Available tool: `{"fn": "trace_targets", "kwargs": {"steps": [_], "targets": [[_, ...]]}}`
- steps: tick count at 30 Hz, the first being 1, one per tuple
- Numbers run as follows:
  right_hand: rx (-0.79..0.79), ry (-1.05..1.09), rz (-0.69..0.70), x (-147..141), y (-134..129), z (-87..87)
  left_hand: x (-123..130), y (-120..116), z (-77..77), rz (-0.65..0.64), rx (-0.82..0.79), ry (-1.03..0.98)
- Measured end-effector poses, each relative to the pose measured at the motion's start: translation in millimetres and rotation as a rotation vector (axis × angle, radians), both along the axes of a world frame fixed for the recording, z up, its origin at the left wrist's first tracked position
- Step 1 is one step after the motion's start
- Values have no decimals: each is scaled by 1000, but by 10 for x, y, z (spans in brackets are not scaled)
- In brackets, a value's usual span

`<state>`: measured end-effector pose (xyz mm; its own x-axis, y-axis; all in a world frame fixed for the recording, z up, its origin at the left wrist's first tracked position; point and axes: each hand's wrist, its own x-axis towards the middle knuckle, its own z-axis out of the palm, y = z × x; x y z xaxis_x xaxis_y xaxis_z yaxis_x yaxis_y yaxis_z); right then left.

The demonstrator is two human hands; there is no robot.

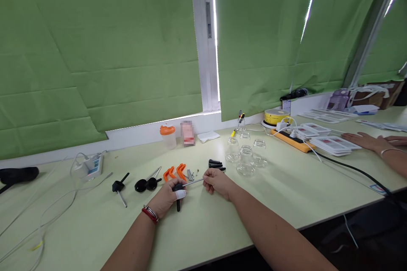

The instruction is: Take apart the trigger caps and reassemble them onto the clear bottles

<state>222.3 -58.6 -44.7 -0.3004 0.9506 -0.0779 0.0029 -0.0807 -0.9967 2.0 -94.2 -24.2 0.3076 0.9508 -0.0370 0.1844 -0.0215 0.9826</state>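
Over the table (206, 228), the left hand (165, 200) grasps the black crank (178, 187) while the right hand (219, 183) pinches its rod (193, 182), the piece appearing light, rigid and best held by its head.

A red band (149, 214) and silvery bangle (152, 211) circle the left wrist (157, 209); white tape (181, 194) wraps the thumb (173, 196).

the black-headed piece (178, 187) has a dark head, a short, slim black bar (178, 205) and a thin, straight silvery rod (193, 181) leading out of it. its head is partly hidden in the grasp of the left hand (163, 198), with the bar pointing toward the near side. the rod slants slightly away to the right, its far end covered by the pinched right hand (218, 183).
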Motion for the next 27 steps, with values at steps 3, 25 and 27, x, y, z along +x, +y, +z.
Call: {"fn": "trace_targets", "kwargs": {"steps": [3,25,27], "targets": [[-1,-26,21,4,1,-16,-7,0,-6,-9,6,-1],[16,-6,48,5,10,-59,12,-54,168,113,255,187],[10,2,34,5,16,-70,-100,-23,202,321,317,102]]}}
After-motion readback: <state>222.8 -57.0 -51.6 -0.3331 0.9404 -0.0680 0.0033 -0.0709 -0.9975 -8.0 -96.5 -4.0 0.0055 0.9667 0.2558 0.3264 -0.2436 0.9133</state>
